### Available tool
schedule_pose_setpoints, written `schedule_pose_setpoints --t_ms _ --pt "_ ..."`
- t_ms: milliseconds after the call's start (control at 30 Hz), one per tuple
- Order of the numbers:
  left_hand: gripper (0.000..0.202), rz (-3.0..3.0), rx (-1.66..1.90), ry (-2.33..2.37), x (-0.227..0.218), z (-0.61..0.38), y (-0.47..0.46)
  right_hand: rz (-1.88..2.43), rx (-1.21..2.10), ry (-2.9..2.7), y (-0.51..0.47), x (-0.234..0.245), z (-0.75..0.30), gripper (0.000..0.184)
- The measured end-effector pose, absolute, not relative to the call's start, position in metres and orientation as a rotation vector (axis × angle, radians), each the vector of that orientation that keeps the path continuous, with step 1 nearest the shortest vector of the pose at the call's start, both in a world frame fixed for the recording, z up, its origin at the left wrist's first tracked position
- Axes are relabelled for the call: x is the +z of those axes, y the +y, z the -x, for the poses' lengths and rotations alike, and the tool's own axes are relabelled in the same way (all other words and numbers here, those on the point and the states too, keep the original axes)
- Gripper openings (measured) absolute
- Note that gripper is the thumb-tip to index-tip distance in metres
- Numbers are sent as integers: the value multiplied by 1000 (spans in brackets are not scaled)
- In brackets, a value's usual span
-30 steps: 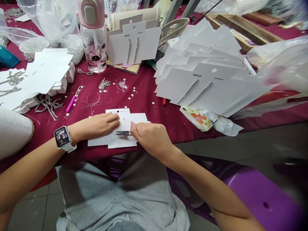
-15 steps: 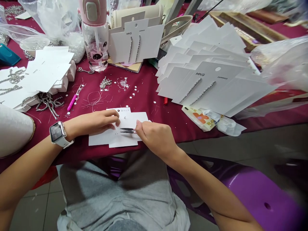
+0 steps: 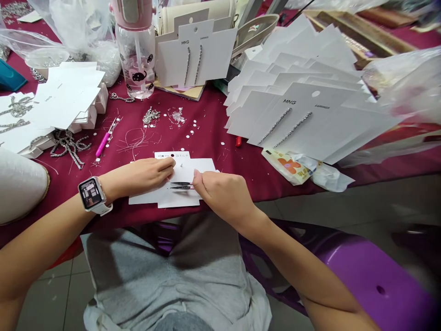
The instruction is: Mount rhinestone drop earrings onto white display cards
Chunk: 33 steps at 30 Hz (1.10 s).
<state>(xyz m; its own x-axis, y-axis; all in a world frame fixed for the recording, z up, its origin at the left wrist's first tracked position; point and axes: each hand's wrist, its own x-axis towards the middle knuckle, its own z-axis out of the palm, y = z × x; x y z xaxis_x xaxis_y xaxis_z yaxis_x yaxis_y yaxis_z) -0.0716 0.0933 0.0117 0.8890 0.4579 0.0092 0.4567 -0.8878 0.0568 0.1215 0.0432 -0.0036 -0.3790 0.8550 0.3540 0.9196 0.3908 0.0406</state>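
My right hand (image 3: 225,195) is closed around small scissors (image 3: 182,185), whose dark blades point left over a white earring card (image 3: 203,166). The handles are hidden in my fist. My left hand (image 3: 149,174), with a watch (image 3: 91,193) at its wrist, lies over the card's left part. Its fingers are curled and pinched together close to the blade tips; anything between them is too small to make out. The card lies flat near the table's front edge, printing and a dark hole along its top tab, a small shiny bit (image 3: 181,165) below the hole.
Fanned cards with silvery chain earrings (image 3: 299,124) stand to the right. A clear bottle (image 3: 138,69), a pink-handled tool (image 3: 103,144), loose threads (image 3: 134,140), chain bits (image 3: 150,116) and stacked cards (image 3: 69,92) are behind and left. A white cylinder (image 3: 20,186) stands far left.
My left hand has shifted slightly right and up, its fingers drawn closer together. The scissors stay almost in place over the card. The view has tilted a little.
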Motion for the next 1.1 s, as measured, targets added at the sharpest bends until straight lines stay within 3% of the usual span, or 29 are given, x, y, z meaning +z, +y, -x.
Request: schedule_pose_setpoints --t_ms 900,1100 --pt "26 -3088 230 640 0 79 96 1629 -199 -2431 48 -5 -115 56" --pt "23 -3139 391 965 25 89 88 1420 -115 -2374 41 -4 -137 54"
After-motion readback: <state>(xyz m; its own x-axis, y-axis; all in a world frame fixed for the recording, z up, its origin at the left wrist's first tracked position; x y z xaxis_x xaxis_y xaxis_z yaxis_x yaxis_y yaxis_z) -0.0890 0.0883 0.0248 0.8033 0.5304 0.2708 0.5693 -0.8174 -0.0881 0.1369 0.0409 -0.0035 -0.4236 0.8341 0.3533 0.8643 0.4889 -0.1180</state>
